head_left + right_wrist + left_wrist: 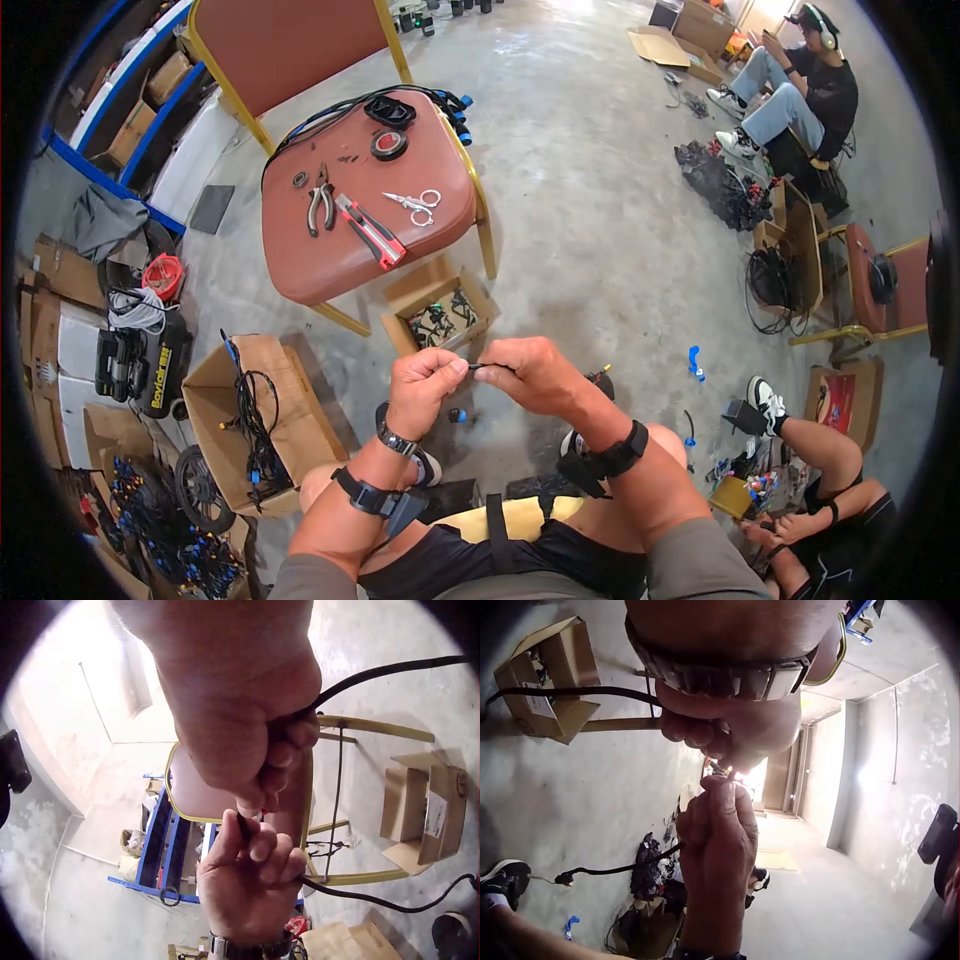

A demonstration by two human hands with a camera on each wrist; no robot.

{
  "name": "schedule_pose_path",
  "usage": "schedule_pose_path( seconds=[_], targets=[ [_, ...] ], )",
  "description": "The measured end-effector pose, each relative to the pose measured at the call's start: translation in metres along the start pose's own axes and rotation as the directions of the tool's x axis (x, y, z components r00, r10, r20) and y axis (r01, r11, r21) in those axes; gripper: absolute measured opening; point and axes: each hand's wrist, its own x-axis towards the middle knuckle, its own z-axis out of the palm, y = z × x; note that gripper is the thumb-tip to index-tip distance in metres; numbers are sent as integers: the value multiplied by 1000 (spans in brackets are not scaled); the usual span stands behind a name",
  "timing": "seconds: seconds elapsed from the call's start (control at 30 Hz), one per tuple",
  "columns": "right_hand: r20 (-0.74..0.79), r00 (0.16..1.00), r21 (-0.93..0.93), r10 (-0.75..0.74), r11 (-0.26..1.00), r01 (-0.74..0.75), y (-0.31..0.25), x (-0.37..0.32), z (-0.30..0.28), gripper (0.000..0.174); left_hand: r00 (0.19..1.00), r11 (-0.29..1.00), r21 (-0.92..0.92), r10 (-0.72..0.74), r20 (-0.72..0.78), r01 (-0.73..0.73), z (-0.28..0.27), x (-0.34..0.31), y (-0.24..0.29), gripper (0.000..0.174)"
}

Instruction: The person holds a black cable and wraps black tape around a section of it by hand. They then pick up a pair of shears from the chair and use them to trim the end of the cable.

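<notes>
My left hand and right hand meet fingertip to fingertip in front of my lap. Each pinches a black cable between thumb and fingers, and a short dark piece shows where they meet. From the left hand a length of black cable trails away in the right wrist view. Another black cable runs out of the right hand in the left wrist view, its far end bearing a small connector. Curled fingers hide most of the spot where the hands meet.
A chair seat ahead holds pliers, a red utility knife, scissors and a tape roll. Below it sits a small open box of parts. A cardboard box with cables stands left. Two people sit at right.
</notes>
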Motion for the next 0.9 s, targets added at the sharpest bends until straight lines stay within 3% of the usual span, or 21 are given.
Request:
schedule_pose_path(
  seconds=[0.2,0.27,0.6,0.67,0.8,0.9],
  targets=[
    [0,1000,-64,-17,998,17,7,1,-1,19,987,980,-130,-158,-34,152,3,8,-8,19],
    [-6,1000,-76,-25,997,24,7,3,-3,18,982,959,-209,-183,51,189,1,11,-11,20],
    [34,996,-152,-80,985,84,10,4,-2,17,952,942,-142,-306,16,305,8,14,-11,35],
    [45,995,-152,-85,984,91,12,5,-2,17,935,934,-41,-355,5,355,10,16,-6,41],
    [35,998,-61,-44,997,46,18,4,-6,14,948,938,-154,-317,-18,310,8,19,-7,43],
    [17,999,-46,-27,999,27,19,5,-11,13,971,928,-286,-230,60,238,4,21,3,38]
  ],
)
